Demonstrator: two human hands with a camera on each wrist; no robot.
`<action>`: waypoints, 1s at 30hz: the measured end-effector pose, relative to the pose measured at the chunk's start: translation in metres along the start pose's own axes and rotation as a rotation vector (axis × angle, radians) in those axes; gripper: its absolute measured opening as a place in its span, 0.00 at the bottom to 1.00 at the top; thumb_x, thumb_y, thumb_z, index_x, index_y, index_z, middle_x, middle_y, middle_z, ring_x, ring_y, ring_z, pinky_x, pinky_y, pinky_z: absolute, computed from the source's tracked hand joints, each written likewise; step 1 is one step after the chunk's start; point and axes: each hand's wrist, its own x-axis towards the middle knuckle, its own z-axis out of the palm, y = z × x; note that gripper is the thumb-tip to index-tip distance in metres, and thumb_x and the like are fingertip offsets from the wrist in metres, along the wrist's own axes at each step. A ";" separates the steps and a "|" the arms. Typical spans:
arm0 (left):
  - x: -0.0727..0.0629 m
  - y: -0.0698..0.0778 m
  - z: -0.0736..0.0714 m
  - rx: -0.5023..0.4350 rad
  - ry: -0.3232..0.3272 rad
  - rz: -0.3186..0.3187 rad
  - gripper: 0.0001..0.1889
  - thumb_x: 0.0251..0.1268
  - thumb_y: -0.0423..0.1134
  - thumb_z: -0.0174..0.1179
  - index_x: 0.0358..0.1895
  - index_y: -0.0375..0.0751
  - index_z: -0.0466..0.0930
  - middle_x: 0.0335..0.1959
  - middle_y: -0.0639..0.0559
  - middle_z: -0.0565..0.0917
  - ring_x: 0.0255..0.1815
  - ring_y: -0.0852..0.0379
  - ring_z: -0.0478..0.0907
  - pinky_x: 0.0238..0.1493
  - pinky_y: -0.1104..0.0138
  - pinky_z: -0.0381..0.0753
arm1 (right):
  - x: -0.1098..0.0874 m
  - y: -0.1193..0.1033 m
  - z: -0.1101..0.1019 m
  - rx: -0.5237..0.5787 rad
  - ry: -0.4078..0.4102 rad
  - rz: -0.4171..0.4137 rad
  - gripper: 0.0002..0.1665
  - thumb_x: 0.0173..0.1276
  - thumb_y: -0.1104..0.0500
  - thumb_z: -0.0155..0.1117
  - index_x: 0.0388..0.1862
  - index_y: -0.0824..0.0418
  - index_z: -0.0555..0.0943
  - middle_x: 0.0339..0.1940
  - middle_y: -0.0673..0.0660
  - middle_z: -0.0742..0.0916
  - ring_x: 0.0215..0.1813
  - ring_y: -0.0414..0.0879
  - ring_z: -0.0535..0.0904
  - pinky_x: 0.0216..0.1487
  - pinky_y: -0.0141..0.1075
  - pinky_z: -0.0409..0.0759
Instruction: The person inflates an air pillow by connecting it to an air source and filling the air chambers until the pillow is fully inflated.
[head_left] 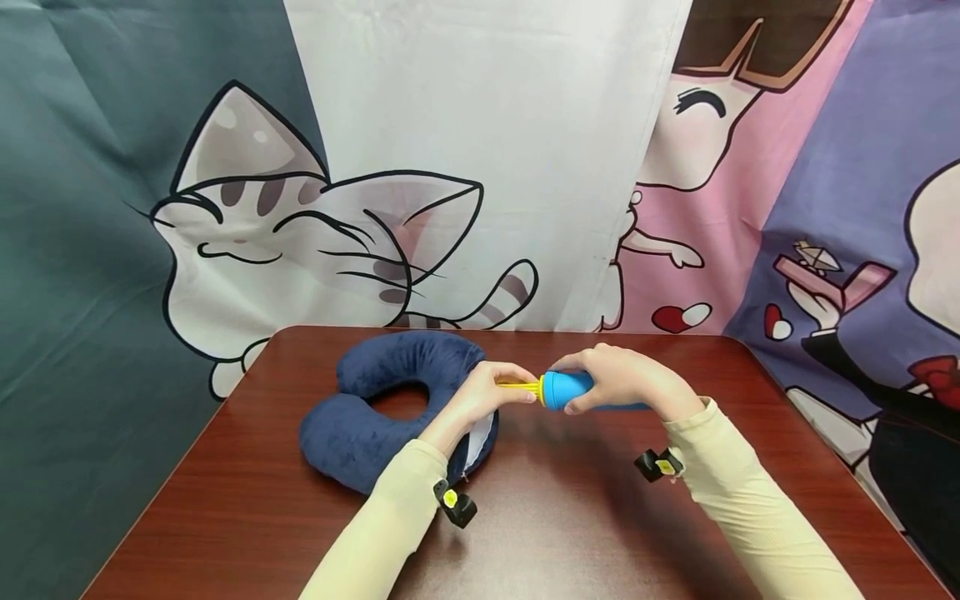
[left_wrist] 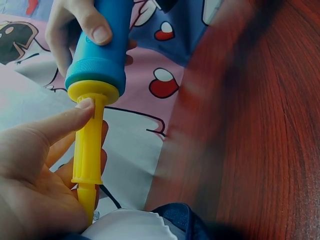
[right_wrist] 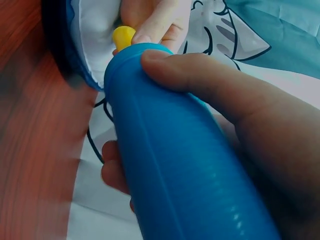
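A blue hand pump with a yellow nozzle is held in the air above the table, lying roughly level between both hands. My right hand grips the ribbed blue barrel, its thumb along the near end, as the right wrist view shows. With thumb and fingers my left hand holds the slim yellow nozzle; the thumb tip lies just below the yellow collar. Behind and beneath the left hand, a navy U-shaped neck pillow rests on the table, a strip of white lining showing at its right side.
The reddish-brown wooden table has rounded far corners. Directly behind its far edge hangs a cartoon-printed cloth. A small black camera mount sits on each wrist, over pale yellow sleeves.
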 end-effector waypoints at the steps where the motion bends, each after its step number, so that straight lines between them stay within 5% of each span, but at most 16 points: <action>1: 0.000 0.000 0.000 0.003 0.002 -0.001 0.12 0.59 0.42 0.71 0.46 0.47 0.88 0.46 0.50 0.88 0.45 0.57 0.80 0.49 0.66 0.81 | -0.001 0.000 0.000 -0.004 0.003 0.004 0.36 0.55 0.40 0.74 0.62 0.50 0.80 0.48 0.52 0.87 0.43 0.45 0.81 0.43 0.40 0.82; 30: 0.000 0.000 -0.001 0.048 0.002 0.027 0.10 0.60 0.43 0.70 0.45 0.49 0.88 0.45 0.51 0.89 0.46 0.57 0.79 0.48 0.66 0.78 | -0.087 0.051 -0.034 0.003 0.077 0.036 0.38 0.50 0.35 0.77 0.58 0.49 0.83 0.40 0.46 0.87 0.37 0.38 0.77 0.35 0.32 0.76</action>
